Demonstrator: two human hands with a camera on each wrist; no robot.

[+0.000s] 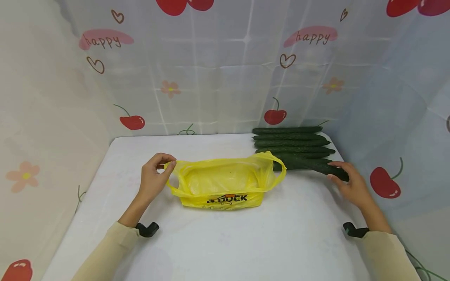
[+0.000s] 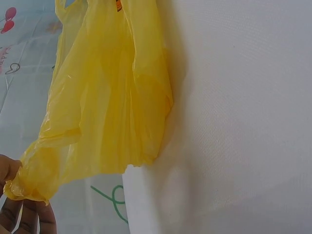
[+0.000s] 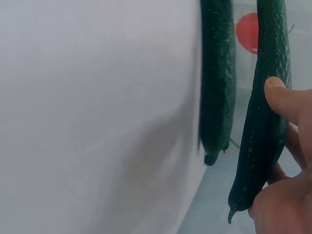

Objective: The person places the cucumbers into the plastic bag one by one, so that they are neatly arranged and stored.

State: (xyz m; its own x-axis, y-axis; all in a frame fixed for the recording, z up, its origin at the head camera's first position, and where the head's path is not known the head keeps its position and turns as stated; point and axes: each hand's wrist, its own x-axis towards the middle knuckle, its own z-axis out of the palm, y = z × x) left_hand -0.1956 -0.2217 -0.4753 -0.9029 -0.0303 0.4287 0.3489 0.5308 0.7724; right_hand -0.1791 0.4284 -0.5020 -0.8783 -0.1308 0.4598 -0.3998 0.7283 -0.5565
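A yellow plastic bag (image 1: 221, 183) with two handles stands mid-table, its mouth spread and dark lettering on its front. My left hand (image 1: 153, 175) pinches the bag's left handle between thumb and fingers; the left wrist view shows the bunched yellow film (image 2: 36, 178) in those fingers. On the other side, my right hand (image 1: 353, 187) grips a dark green cucumber (image 1: 321, 167) by its right end. In the right wrist view this cucumber (image 3: 261, 141) is raised off the white table. Its far end reaches toward the bag's right handle, which partly covers it in the head view.
Several more cucumbers (image 1: 290, 143) lie side by side in a row at the table's back right. A white cloth covers the table (image 1: 225, 242). Printed curtains (image 1: 218, 78) hang close behind and along both sides.
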